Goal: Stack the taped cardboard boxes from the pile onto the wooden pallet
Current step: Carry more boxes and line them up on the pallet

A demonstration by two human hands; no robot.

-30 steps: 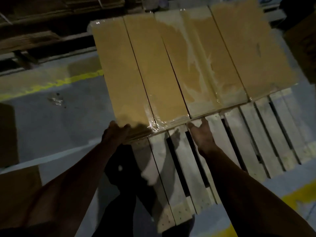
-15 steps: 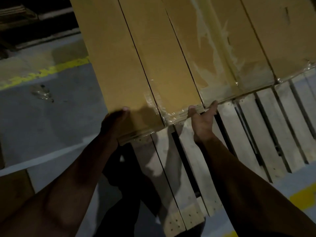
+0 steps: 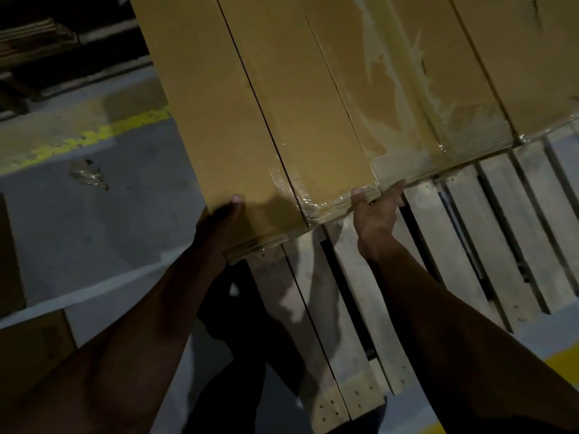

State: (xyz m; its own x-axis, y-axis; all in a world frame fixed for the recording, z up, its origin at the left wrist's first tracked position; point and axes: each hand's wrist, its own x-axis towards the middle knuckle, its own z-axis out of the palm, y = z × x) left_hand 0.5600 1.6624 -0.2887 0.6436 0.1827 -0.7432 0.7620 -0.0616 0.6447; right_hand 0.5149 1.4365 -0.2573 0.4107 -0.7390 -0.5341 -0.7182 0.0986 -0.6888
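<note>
Several long flat taped cardboard boxes [image 3: 313, 98] lie side by side on the wooden pallet [image 3: 463, 245], filling the upper half of the view. My left hand [image 3: 219, 223] grips the near left corner of the leftmost box, its thumb on the top face. The near end of the second box is held by my right hand [image 3: 376, 211], fingers curled over its taped edge. The pallet's bare slats show in front of the boxes.
Grey concrete floor [image 3: 94, 233] with a yellow painted line [image 3: 94, 136] lies to the left. A scrap of clear tape [image 3: 87, 175] sits on the floor. Brown cardboard [image 3: 28, 343] lies at lower left. Dark stacked material is at the far upper left.
The view has closed in on the boxes and tilted down. Both hands went from touching the near ends to gripping them, and the boxes look larger in view.
</note>
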